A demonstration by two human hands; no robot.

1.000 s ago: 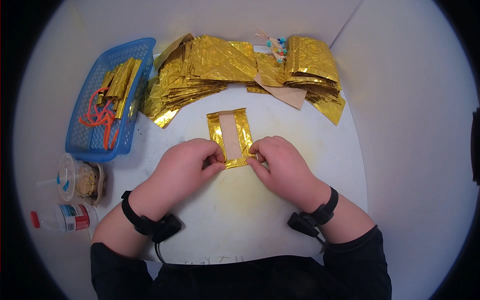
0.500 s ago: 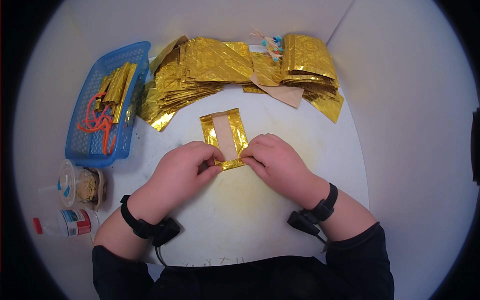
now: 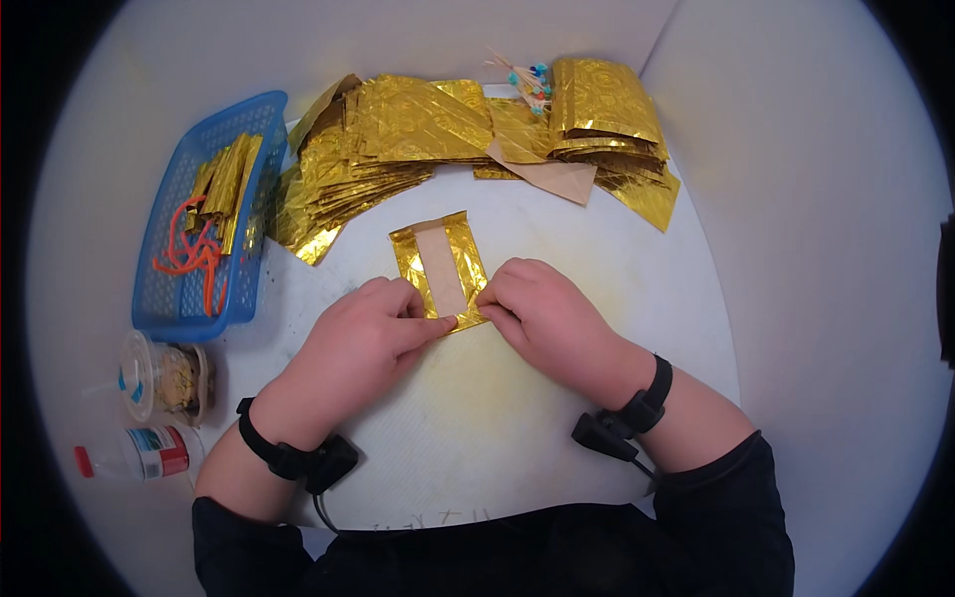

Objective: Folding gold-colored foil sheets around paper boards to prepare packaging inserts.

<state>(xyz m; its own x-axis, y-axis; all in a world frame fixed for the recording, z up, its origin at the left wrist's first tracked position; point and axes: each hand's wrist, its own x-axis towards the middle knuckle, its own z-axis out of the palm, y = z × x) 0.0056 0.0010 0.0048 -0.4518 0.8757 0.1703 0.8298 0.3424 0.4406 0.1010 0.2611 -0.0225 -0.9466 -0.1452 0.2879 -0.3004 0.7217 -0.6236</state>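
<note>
A sheet of gold foil paper lies in front of me, its edges folded inward around a bare tan strip. My left hand is closed at its lower left corner, the thumb stretched along the folded bottom edge and pressing on it. At the lower right corner, my right hand pinches the paper between thumb and curled fingers. The undersides of the fingers are partly hidden.
Stacked gold foil sheets line the back, with another pile at right. Bead-tipped sticks lie between them. At left are a blue basket holding folded foil and orange cords, a lidded plastic cup and a bottle.
My left thumb has slid right along the paper's bottom edge, which now looks flatter. My right hand stays pinched at the right corner. The whole view has shifted slightly.
</note>
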